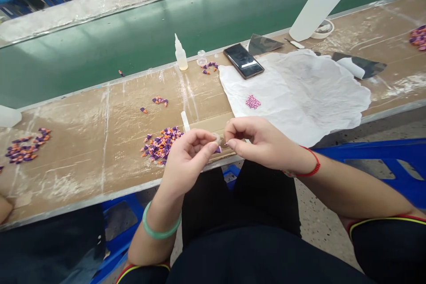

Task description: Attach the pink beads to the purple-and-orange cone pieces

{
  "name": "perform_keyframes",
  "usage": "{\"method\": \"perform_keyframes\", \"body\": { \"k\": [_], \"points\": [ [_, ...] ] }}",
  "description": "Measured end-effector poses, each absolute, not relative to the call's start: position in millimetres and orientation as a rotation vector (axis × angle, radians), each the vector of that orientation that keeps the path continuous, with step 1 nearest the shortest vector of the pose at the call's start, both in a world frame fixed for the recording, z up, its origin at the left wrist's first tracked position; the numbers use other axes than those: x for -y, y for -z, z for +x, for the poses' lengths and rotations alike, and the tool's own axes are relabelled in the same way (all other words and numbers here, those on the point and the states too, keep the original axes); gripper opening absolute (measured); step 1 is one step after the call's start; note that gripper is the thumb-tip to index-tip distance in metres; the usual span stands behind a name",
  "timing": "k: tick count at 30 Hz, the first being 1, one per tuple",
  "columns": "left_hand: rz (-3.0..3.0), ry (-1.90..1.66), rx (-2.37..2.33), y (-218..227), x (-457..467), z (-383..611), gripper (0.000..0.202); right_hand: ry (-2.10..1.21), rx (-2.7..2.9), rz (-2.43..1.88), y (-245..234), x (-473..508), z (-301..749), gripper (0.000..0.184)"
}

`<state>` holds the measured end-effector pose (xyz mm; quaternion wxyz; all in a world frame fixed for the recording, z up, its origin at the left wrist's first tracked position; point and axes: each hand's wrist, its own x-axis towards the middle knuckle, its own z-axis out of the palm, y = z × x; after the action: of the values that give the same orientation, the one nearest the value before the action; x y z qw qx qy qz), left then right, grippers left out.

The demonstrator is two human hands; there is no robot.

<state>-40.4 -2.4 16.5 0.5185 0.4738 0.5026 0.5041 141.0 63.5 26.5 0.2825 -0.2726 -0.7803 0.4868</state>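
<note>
The left grip (189,159) and right grip (259,142) are both curled and pressed inward, their fingertips (209,145) closing from either side on a small, pale, translucent piece (217,138). It sits between the hands, above the front edge of the cardboard-topped counter (100,142). Its exact shape is hard to make out behind the fingers. A small purple tip (218,149) shows just below it, but I cannot tell whether the two are joined.

At 9 o'clock from the hands, just beside the left grip, lies a loose heap of purple-and-orange cone-shaped pieces (162,144). A second scattered group (26,148) lies farther out in the same direction. At 1 o'clock, a small pile of pink pieces (253,101) sits on a crumpled white tissue sheet (319,97). A black smartphone (243,60) lies at the sheet's far edge, around 12 o'clock. At 11 o'clock stand a translucent squeeze bottle (181,52) and a small clear jar (201,57). A large white plastic bottle (322,0) leans at about 1 o'clock.
</note>
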Motion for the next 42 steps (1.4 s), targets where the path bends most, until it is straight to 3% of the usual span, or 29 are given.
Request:
{"method": "perform_keyframes", "body": {
  "k": [3, 15, 28, 32, 39, 42],
  "points": [
    [1.045, -1.3, -1.243, -5.7, 9.6, -49.7, 0.022, -1.269, 2.158, -0.747, -23.6, -68.9, 138.5, 0.011],
    [0.844, -1.329, -1.259, 25.3, 32.3, -61.7, 0.033, -0.418, 2.997, -0.737, -10.4, -95.1, 118.0, 0.019],
    [0.741, -1.271, -1.174, 29.3, 32.5, -63.4, 0.035, -0.24, 3.033, -0.677, -11.0, -93.0, 114.2, 0.018],
    [0.658, -1.314, -1.1, 28.3, 32.1, -61.1, 0.034, -0.543, 2.861, -0.766, -15.0, -91.2, 120.6, 0.019],
    [0.586, -1.397, -0.939, 18.3, 33.4, -48.0, 0.022, -1.803, 1.948, -1.021, -29.9, -66.1, 125.4, 0.015],
    [0.626, -1.436, -0.945, 13.6, 36.2, -41.7, 0.016, -1.958, 1.768, -0.98, -33.1, -53.1, 125.6, 0.02]
  ]
}}
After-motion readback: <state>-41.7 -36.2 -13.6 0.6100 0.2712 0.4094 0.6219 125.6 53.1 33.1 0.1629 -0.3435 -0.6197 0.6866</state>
